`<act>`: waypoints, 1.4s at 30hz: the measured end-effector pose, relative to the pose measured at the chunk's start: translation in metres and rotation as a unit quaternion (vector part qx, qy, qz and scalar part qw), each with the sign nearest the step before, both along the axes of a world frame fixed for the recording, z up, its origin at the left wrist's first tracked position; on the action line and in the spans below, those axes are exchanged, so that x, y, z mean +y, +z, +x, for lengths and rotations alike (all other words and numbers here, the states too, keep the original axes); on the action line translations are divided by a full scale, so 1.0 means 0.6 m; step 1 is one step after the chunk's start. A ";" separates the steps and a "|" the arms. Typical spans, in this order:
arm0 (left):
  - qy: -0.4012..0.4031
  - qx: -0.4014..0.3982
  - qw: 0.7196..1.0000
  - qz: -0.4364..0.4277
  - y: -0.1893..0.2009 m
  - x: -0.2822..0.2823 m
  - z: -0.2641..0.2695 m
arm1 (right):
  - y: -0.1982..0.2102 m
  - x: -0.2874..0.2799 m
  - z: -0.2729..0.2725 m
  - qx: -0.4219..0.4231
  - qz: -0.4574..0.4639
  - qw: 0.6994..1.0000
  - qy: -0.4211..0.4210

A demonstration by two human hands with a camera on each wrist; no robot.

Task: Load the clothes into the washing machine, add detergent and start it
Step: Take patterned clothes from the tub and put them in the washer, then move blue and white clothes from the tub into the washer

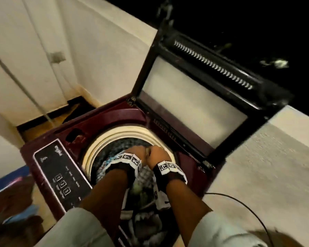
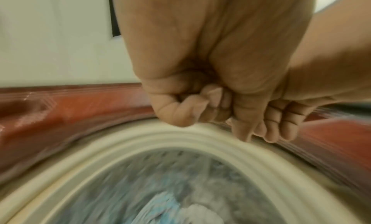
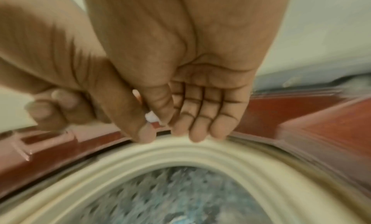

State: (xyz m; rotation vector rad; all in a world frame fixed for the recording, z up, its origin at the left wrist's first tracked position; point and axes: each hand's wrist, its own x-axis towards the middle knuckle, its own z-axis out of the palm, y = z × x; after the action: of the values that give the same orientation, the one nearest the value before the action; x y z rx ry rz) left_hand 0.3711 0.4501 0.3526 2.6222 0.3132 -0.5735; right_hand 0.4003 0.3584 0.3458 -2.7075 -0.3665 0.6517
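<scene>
The maroon top-loading washing machine [image 1: 48, 139] stands with its lid [image 1: 191, 97] raised. Blue and grey clothes [image 1: 111, 157] lie in the drum inside the cream rim [image 1: 100, 139]. They also show in the wrist views, as clothes [image 2: 166, 203] and clothes [image 3: 170, 195]. My left hand [image 1: 141, 152] and right hand [image 1: 156, 152] meet over the drum's far side. In the right wrist view both thumbs pinch a small white piece [image 3: 151, 117], too small to identify. My left fingers [image 2: 180, 103] are curled; my right fingers [image 3: 200, 116] are nearly straight.
The black control panel [image 1: 61, 177] runs along the machine's left side. Dark patterned cloth [image 1: 146, 220] lies at the near edge under my forearms. A white ledge [image 1: 266, 166] with a black cable [image 1: 239, 202] is on the right. Blue and brown things [image 1: 11, 193] lie at the lower left.
</scene>
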 end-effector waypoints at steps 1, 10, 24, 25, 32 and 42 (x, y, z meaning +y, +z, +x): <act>-0.018 -0.014 1.000 0.010 0.010 -0.010 -0.012 | 0.012 -0.012 -0.015 -0.014 -0.001 1.000 -0.014; -0.124 -0.095 0.987 0.033 0.061 -0.133 -0.129 | 0.076 -0.148 -0.184 -0.114 -0.009 0.985 -0.132; -0.332 -0.068 0.939 0.053 0.012 -0.510 -0.346 | 0.010 -0.509 -0.463 -0.086 -0.009 0.933 -0.350; -0.346 -0.060 0.935 0.052 -0.004 -0.533 -0.369 | 0.000 -0.530 -0.493 -0.074 -0.008 0.930 -0.360; -0.416 0.036 0.904 0.091 -0.115 -0.677 -0.541 | -0.102 -0.659 -0.688 0.038 0.012 0.906 -0.421; -0.455 0.145 0.871 0.117 -0.228 -0.761 -0.606 | -0.219 -0.730 -0.754 0.132 0.034 0.882 -0.450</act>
State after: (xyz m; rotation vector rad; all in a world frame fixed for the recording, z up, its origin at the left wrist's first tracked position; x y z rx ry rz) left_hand 0.0072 -0.0062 0.2160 2.7938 -0.8872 -1.2947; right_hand -0.0520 -0.0797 0.2146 -2.2877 0.8732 0.6608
